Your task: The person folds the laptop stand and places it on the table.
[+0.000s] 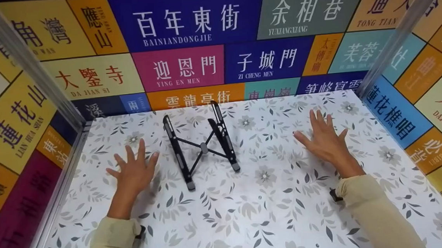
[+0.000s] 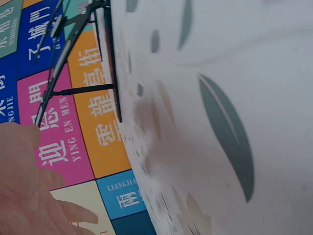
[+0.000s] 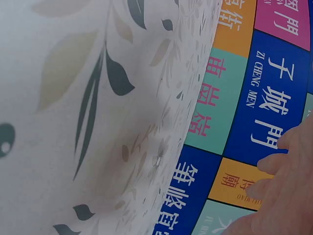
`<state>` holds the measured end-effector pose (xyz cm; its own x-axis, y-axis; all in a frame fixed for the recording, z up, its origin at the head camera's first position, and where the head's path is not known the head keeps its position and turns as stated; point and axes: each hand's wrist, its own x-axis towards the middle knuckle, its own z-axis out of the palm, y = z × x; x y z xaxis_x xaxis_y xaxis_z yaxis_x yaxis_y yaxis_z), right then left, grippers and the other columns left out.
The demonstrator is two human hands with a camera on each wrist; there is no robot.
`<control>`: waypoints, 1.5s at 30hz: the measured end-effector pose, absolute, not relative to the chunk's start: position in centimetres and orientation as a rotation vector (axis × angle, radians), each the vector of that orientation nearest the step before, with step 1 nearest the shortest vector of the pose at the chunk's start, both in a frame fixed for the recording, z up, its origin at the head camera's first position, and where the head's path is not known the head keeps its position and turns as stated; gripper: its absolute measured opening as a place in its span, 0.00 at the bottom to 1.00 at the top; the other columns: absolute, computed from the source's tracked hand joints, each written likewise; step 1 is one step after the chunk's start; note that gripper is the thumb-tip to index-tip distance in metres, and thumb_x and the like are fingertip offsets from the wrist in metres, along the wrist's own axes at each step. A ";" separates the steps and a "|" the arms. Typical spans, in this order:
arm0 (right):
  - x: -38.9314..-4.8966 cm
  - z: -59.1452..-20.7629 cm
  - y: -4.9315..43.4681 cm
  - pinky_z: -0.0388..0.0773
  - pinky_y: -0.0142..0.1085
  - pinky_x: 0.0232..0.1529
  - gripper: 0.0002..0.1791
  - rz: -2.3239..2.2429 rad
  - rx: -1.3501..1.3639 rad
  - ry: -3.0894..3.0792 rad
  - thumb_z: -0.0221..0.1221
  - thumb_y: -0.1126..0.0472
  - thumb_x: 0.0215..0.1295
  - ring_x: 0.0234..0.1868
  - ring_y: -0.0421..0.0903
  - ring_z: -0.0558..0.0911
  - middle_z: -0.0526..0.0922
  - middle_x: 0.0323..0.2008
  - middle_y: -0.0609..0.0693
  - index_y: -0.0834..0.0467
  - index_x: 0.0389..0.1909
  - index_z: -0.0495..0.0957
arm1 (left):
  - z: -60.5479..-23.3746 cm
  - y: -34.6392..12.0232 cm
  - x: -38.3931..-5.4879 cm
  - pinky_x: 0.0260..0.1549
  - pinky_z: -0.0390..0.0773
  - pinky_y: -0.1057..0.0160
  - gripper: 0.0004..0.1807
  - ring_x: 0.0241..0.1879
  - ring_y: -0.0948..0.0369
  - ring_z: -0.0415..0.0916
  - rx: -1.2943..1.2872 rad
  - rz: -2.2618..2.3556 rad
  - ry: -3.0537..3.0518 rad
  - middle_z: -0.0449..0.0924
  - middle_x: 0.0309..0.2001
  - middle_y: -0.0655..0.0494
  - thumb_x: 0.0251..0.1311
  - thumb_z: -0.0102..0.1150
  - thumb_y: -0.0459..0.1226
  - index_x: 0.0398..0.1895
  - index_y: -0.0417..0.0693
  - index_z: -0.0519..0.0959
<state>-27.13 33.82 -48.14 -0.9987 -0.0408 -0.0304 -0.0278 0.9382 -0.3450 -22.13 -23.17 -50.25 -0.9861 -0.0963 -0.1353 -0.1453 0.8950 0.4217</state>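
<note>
A black folding laptop stand (image 1: 203, 147), opened out with crossed bars between two side rails, stands on the table a little left of centre. To its left is my left hand (image 1: 133, 173), fingers spread and holding nothing. My right hand (image 1: 325, 140) is farther off on the stand's right, also with spread fingers and no object in it. Part of the stand (image 2: 80, 90) shows at the upper left of the left wrist view, beyond the left hand (image 2: 29, 181). Only the right hand (image 3: 283, 191) appears in the right wrist view, at its lower right edge.
The table (image 1: 231, 216) has a white covering with grey leaves and flowers. Behind it rises a wall (image 1: 186, 17) of coloured panels with Chinese lettering, with similar panels on both sides. Clear upright strips (image 1: 42, 70) stand at the back corners.
</note>
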 end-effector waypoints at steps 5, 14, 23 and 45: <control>-26.8 -48.4 33.9 0.24 0.81 0.65 0.56 -0.688 -0.078 2.998 0.40 0.21 0.68 0.81 0.65 0.30 0.29 0.83 0.55 0.44 0.81 0.23 | -50.2 -23.0 -21.9 0.67 0.33 0.18 0.47 0.75 0.22 0.25 -0.181 0.787 2.886 0.30 0.81 0.30 0.70 0.17 0.71 0.83 0.58 0.31; -26.4 -48.9 33.4 0.47 0.71 0.74 0.51 -0.860 -0.114 2.903 0.36 0.23 0.71 0.78 0.72 0.51 0.44 0.82 0.62 0.41 0.80 0.21 | -50.6 -22.7 -21.1 0.74 0.55 0.35 0.46 0.75 0.36 0.57 -0.163 1.122 2.821 0.61 0.75 0.34 0.74 0.23 0.68 0.84 0.50 0.38; -27.1 -49.3 31.3 0.49 0.64 0.77 0.45 -1.094 -0.169 2.842 0.35 0.30 0.77 0.76 0.69 0.60 0.64 0.75 0.64 0.46 0.83 0.31 | -50.4 -21.5 -21.2 0.68 0.71 0.44 0.42 0.69 0.44 0.72 -0.289 1.535 2.617 0.71 0.70 0.38 0.74 0.33 0.66 0.83 0.55 0.50; -29.5 -50.9 23.6 0.71 0.58 0.69 0.48 -1.920 0.052 1.990 0.37 0.22 0.69 0.67 0.67 0.75 0.71 0.70 0.69 0.46 0.81 0.54 | -50.9 -17.9 -22.6 0.65 0.76 0.47 0.37 0.56 0.47 0.81 -0.534 2.211 1.775 0.69 0.69 0.37 0.78 0.40 0.57 0.83 0.60 0.47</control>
<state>-29.45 23.59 -50.90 -0.9297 -0.2284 -0.2889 0.2806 0.0690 -0.9573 -22.61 -17.90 -50.93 -0.8999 -0.0297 -0.4351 -0.4184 -0.2226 0.8806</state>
